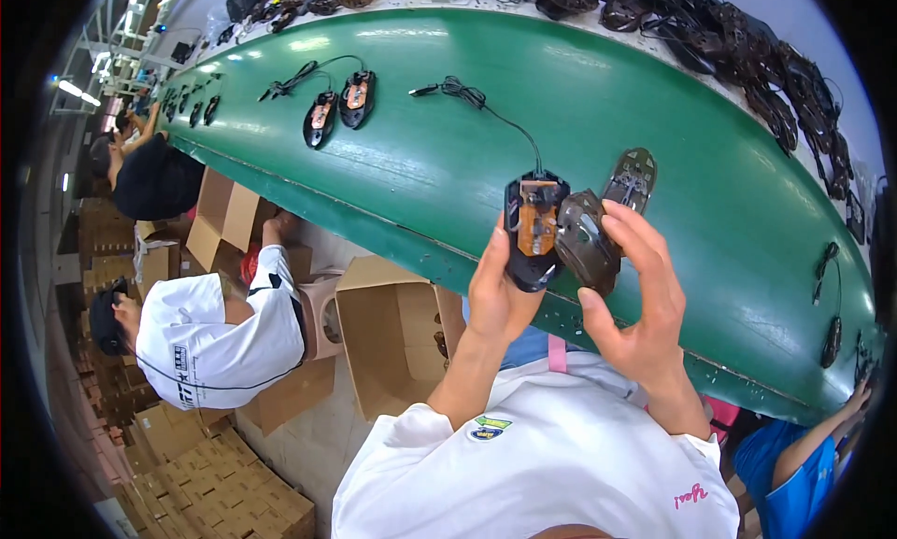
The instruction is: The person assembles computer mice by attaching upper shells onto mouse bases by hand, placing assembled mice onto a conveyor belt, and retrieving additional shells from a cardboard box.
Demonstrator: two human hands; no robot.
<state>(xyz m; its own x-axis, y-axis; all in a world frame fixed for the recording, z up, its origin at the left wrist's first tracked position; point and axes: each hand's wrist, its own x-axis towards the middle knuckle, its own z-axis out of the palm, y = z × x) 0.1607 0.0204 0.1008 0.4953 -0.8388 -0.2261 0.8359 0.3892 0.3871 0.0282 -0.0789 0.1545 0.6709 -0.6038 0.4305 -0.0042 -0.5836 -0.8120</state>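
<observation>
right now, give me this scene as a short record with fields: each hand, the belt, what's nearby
left hand: left hand holds an open black computer mouse base with an orange circuit board, cable trailing
right hand: right hand holds a dark translucent mouse top shell beside the base
surface: green conveyor belt
on belt: two more open mouse bases, another shell
nearby: brown cardboard box, person in white shirt

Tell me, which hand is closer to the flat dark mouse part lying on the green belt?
Right. The right hand is just below the flat dark mouse part; the left hand is farther left, holding the black open mouse base.
</observation>
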